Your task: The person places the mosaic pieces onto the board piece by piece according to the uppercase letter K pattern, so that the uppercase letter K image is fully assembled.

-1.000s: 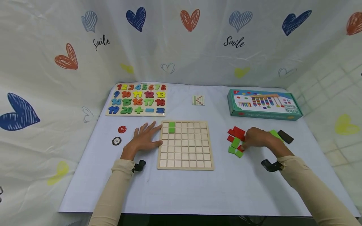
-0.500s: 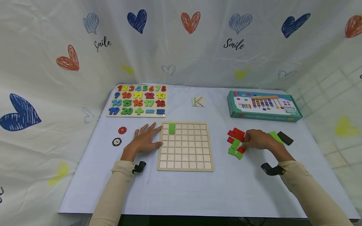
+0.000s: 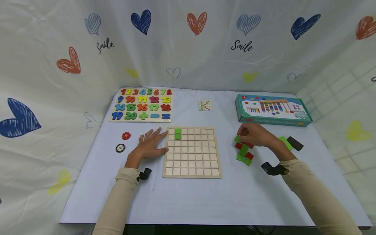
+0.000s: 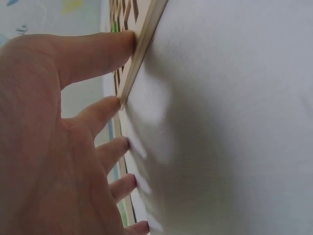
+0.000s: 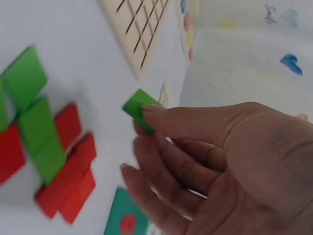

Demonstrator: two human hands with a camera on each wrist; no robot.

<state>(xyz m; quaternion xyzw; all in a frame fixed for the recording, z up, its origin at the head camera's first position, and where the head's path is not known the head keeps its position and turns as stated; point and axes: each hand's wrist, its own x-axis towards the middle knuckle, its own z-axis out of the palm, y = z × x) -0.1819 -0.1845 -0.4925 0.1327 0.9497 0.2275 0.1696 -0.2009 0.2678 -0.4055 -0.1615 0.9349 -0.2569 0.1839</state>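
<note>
Between thumb and forefinger, my right hand (image 3: pixel 256 134) pinches a green square tile (image 5: pixel 138 105), raised over the loose pile. Below it lie several red tiles (image 5: pixel 73 181) and green tiles (image 5: pixel 41 134), some overlapping. My left hand (image 3: pixel 149 145) is spread on the table, thumb and forefinger touching the left edge of the wooden grid board (image 3: pixel 192 176). Two green tiles (image 3: pixel 178 133) sit one above the other in the board's second column, at the top. In the left wrist view, the thumb (image 4: pixel 98 56) presses against the board's rim.
A number puzzle board (image 3: pixel 140 119) lies at the back left, a small pattern card (image 3: pixel 205 105) at the back middle. A green box (image 3: pixel 274 109) stands back right. Red and black round chips (image 3: pixel 120 148) lie left; a dark block (image 3: pixel 295 143) and green pieces (image 3: pixel 286 142) lie right.
My right hand has lifted a green tile from the pile and moved left and away from me with it. My left hand stays at the board's edge.
</note>
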